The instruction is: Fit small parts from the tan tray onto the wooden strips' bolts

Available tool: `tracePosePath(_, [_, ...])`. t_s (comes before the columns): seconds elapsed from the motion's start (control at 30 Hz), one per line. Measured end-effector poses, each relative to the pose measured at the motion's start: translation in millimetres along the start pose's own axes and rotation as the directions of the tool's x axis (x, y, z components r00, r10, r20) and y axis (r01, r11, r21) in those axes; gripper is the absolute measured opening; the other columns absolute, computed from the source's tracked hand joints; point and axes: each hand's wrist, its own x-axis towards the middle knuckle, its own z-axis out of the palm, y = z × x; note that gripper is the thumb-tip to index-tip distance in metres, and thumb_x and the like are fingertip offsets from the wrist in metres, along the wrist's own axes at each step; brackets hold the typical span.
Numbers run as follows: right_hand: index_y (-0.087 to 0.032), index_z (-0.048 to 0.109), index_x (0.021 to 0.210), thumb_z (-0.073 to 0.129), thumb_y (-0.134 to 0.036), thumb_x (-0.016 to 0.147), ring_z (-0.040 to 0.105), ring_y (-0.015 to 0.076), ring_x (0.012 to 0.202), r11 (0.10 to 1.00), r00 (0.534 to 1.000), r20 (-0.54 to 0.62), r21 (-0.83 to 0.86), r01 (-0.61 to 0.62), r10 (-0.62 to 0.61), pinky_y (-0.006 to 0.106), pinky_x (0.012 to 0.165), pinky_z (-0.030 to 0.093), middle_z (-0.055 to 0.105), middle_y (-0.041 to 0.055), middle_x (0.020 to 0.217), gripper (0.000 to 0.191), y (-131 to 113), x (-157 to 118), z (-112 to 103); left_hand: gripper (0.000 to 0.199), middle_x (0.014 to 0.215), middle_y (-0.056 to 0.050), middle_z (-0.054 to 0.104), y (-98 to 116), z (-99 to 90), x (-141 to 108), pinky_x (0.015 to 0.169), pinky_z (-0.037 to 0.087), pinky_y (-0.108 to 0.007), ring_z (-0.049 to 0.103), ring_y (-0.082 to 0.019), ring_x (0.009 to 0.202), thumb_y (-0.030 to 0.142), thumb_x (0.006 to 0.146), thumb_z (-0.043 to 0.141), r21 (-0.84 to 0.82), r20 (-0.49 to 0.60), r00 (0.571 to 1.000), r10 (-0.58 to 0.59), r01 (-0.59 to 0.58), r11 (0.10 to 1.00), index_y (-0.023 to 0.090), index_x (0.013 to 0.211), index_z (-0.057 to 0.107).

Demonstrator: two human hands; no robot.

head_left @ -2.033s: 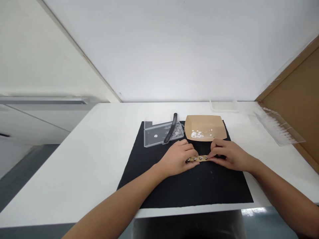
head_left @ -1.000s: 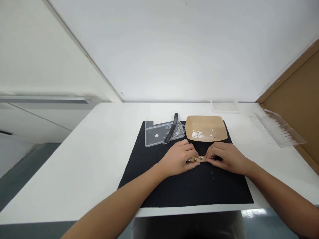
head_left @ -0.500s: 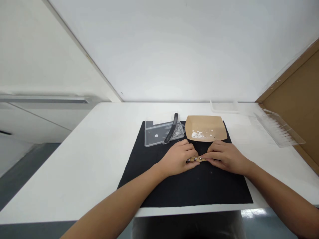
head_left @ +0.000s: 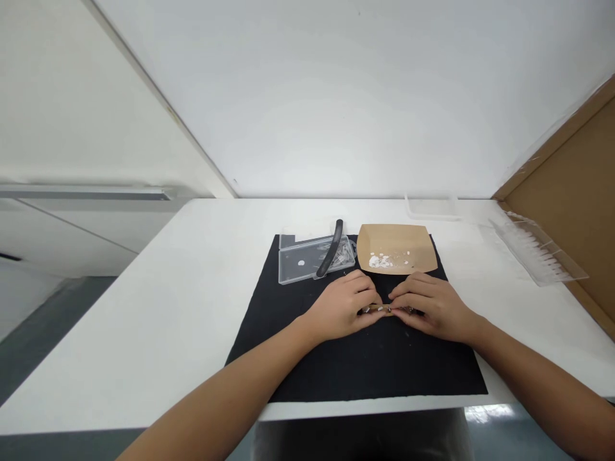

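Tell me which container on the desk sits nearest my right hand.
The brown tray with white flakes in it, just beyond your right hand; the other containers are clear and farther from it.

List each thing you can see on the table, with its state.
Tan studded strip: held, mostly hidden
Left hand: closed on the strip's left part
Right hand: pinching its right part
Black mat: flat
Clear case: holding small pieces; lid unclear
Curved black piece: lying across the case
Cardboard tray: holding white bits
Clear tray: holding pale pieces
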Motion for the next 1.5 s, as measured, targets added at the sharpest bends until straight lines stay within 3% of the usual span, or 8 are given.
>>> tracePosePath(0.2, [-0.024,0.068,0.101,0.068,-0.019,0.101,0.070,0.0169,0.088,0.996,0.998,0.010,0.066,-0.067,0.066,0.032,0.079,0.057,0.078,0.0024,0.099,0.006,-0.6,-0.5,2.8,0.019,0.091,-0.006,0.074,0.0,2.0,-0.1,0.082,0.056,-0.032,0.067,-0.018,0.088,0.030,0.105,0.064,-0.033,-0.013,1.000,0.023,-0.023,0.999,0.018,0.091,0.071])
tracePosePath(0.4, [-0.025,0.069,0.110,0.066,-0.019,0.102,0.070,0.0179,0.092,0.995,0.997,0.042,0.062,-0.074,0.072,0.032,0.080,0.057,0.077,0.0037,0.104,0.011,0.2,-2.6,3.8,0.014,0.093,-0.006,0.075,-0.3,4.1,-1.7,0.081,0.057,-0.031,0.067,-0.018,0.088,0.025,0.104,0.064,-0.044,-0.037,0.999,0.010,-0.011,0.999,0.018,0.096,0.072])
tracePosePath(0.6, [-0.025,0.068,0.111,0.065,-0.016,0.101,0.069,0.0176,0.094,0.995,0.996,0.057,0.064,-0.071,0.067,0.031,0.080,0.056,0.076,0.0030,0.105,0.014,0.2,-2.7,3.8,0.022,0.093,-0.007,0.075,-1.2,5.3,-2.5,0.081,0.058,-0.030,0.066,-0.018,0.088,0.027,0.106,0.061,0.008,-0.017,0.999,0.044,-0.044,0.999,0.018,0.089,0.073])
tracePosePath(0.93, [-0.026,0.069,0.112,0.064,-0.016,0.101,0.069,0.0175,0.095,0.995,0.995,0.073,0.063,-0.073,0.069,0.032,0.080,0.057,0.075,0.0032,0.106,0.016,1.5,-3.4,3.1,0.015,0.094,-0.006,0.077,-1.6,7.9,-2.7,0.085,0.058,-0.032,0.069,-0.018,0.091,0.025,0.104,0.063,-0.089,-0.026,0.999,-0.024,0.021,0.996,0.019,0.093,0.070])
tracePosePath(1.17, [-0.026,0.069,0.113,0.063,-0.014,0.100,0.070,0.0187,0.096,0.996,0.995,0.076,0.063,-0.067,0.062,0.032,0.079,0.057,0.075,0.0051,0.107,0.019,2.9,-4.9,4.1,0.009,0.094,-0.003,0.076,0.4,7.2,-4.1,0.078,0.057,-0.029,0.068,-0.019,0.095,0.025,0.100,0.069,-0.097,-0.021,0.992,-0.121,0.119,0.988,0.020,0.107,0.065])
tracePosePath(1.4, [-0.025,0.070,0.112,0.064,-0.015,0.100,0.069,0.0184,0.094,0.996,0.995,0.078,0.056,-0.071,0.066,0.032,0.079,0.057,0.075,0.0051,0.107,0.016,2.4,-4.5,3.4,0.021,0.092,-0.005,0.073,-3.2,-4.5,0.6,0.079,0.056,-0.031,0.066,-0.019,0.088,0.039,0.100,0.072,0.038,-0.010,0.998,0.054,-0.054,0.998,0.019,0.096,0.066])
tracePosePath(1.5, [-0.026,0.070,0.112,0.063,-0.015,0.100,0.069,0.0185,0.094,0.996,0.994,0.084,0.053,-0.068,0.063,0.032,0.078,0.057,0.075,0.0052,0.106,0.017,2.8,-4.9,2.6,0.019,0.088,-0.005,0.072,-6.6,-13.1,1.3,0.078,0.055,-0.031,0.067,-0.018,0.086,0.034,0.102,0.069,0.131,-0.015,0.990,0.140,-0.137,0.982,0.019,0.092,0.065])
